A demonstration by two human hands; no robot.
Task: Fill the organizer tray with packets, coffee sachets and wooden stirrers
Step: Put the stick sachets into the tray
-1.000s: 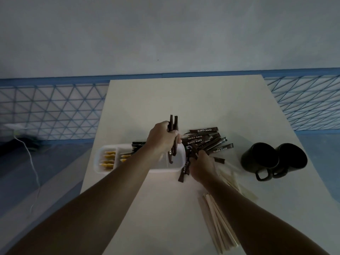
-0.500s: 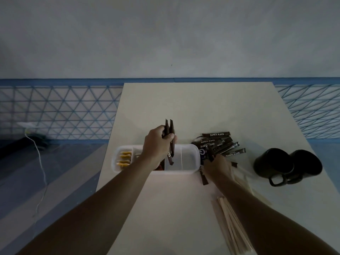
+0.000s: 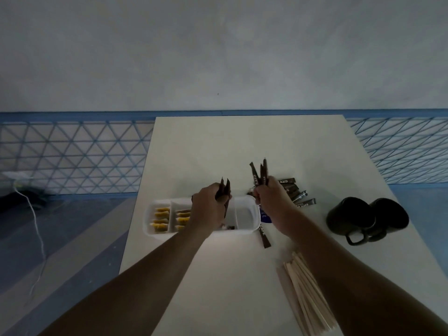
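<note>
A white organizer tray (image 3: 244, 229) lies on the table's left side, with yellow packets (image 3: 162, 218) in its two left compartments. My left hand (image 3: 208, 209) hovers over the tray's middle compartment, shut on a few dark coffee sachets that stick up. My right hand (image 3: 272, 198) is just right of the tray, raised and shut on several coffee sachets (image 3: 260, 174) held upright. More loose sachets (image 3: 294, 194) lie behind it, and one (image 3: 264, 236) lies by the tray's right end. Wooden stirrers (image 3: 306, 292) lie in a pile near my right forearm.
Two black mugs (image 3: 363, 218) stand side by side at the right of the white table (image 3: 242, 146). The table's left edge runs close to the tray. A white cable (image 3: 36, 221) trails on the floor at the left.
My right hand has lifted off the table with a bunch of sachets, now held upright. My left hand stays over the tray with its sachets. The camera view has shifted a little.
</note>
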